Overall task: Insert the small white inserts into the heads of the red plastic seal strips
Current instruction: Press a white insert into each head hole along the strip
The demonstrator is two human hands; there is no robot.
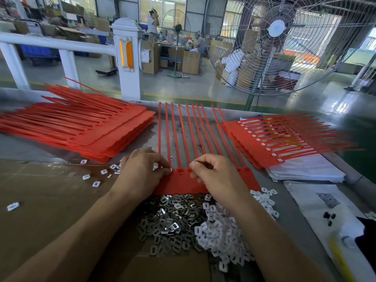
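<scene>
Two hands on one sheet of red seal strips at mid-bench, about ten tails fanning away. Left hand pinching a white insert at a head; right hand curled, fingers pressing heads. Two heaps nearby: grey clips, white inserts.

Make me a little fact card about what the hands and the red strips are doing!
left hand: left hand pinches a small white insert at a strip head
right hand: right hand rests on the red sheet of strips, fingers curled
pile near the person: grey metal clips beside white inserts
left stack: red strips, no white visible in heads
right stack: red strips, white pieces in heads
behind the table: big fan
</scene>
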